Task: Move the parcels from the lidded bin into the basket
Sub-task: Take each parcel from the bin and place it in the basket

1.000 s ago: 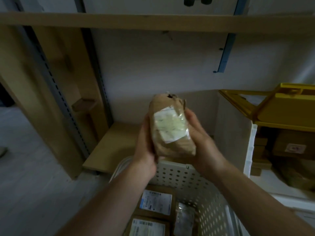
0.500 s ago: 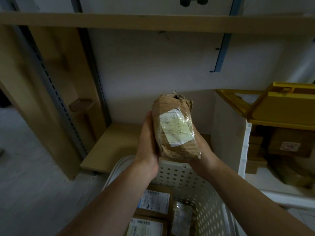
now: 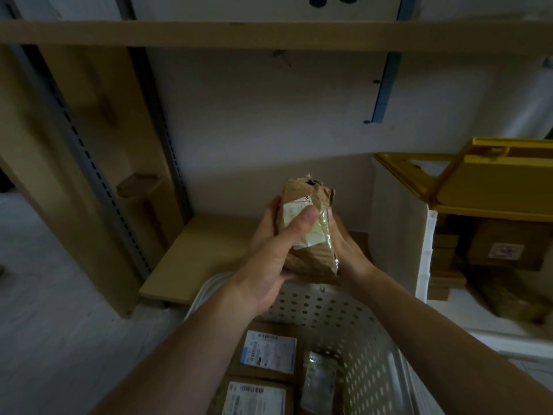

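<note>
A crumpled brown paper parcel (image 3: 314,256) with a white label is held upright in both hands above the far rim of the white perforated basket (image 3: 329,307). My left hand (image 3: 269,265) wraps its left side, thumb across the label. My right hand (image 3: 347,247) supports it from the right and behind. Inside the basket lie two labelled cardboard boxes (image 3: 267,351) and a clear plastic packet (image 3: 318,381). The white bin (image 3: 395,235) with its yellow lid (image 3: 490,181) raised stands at the right, with more brown boxes (image 3: 505,247) inside.
A low wooden shelf board (image 3: 203,253) lies behind the basket. A wooden shelf (image 3: 269,34) runs overhead. Slotted metal uprights (image 3: 98,175) and wooden panels stand at the left, beside grey floor (image 3: 45,310).
The parcel has come down toward the basket and tilted a little. My left thumb now lies across its label. The view has shifted slightly left.
</note>
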{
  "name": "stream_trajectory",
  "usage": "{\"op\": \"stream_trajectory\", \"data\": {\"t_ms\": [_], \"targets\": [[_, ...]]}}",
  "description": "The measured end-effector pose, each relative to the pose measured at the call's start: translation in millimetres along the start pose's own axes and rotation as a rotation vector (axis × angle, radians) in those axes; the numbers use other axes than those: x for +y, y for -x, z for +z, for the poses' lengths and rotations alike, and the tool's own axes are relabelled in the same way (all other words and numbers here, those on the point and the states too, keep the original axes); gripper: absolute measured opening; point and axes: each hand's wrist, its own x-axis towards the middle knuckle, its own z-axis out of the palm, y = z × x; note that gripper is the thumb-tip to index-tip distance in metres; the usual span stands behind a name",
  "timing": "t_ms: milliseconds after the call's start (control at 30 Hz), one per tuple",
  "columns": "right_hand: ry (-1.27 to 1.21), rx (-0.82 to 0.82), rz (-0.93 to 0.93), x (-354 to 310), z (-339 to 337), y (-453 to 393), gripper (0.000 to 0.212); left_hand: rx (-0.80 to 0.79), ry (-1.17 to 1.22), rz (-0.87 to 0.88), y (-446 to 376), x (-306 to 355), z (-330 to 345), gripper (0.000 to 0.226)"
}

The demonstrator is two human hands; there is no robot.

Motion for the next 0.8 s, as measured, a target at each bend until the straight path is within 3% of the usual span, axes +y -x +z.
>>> {"op": "stream_trajectory", "data": {"t_ms": [133,400,467,600,700,800], "targets": [[-0.067,-0.012,0.044,1.3,-5.9,-1.5,0.102,-0.025,0.014,0.016,-1.5,6.3,-6.8,0.058],[-0.085,0.106,0.128,-3.2,-14.8,-2.0,0.118,-0.036,0.053,-0.046,2.9,17.0,-18.8,0.057],[-0.101,0.181,0.101,-8.1,-9.9,2.9,0.109,0.019,0.043,-0.043,2.4,23.1,-22.0,0.059],[-0.084,0.329,0.002,-11.4,-7.2,10.5,0.059,0.168,-0.063,0.029,-2.6,34.1,-40.5,0.042],[-0.001,0.431,-0.071,-14.9,-9.3,16.7,0.057,0.230,-0.105,0.003,1.1,38.5,-52.4,0.050],[0.042,0.483,-0.148,-21.7,-8.9,24.9,0.056,0.161,-0.137,-0.031,9.4,43.0,-53.9,0.056]]}}
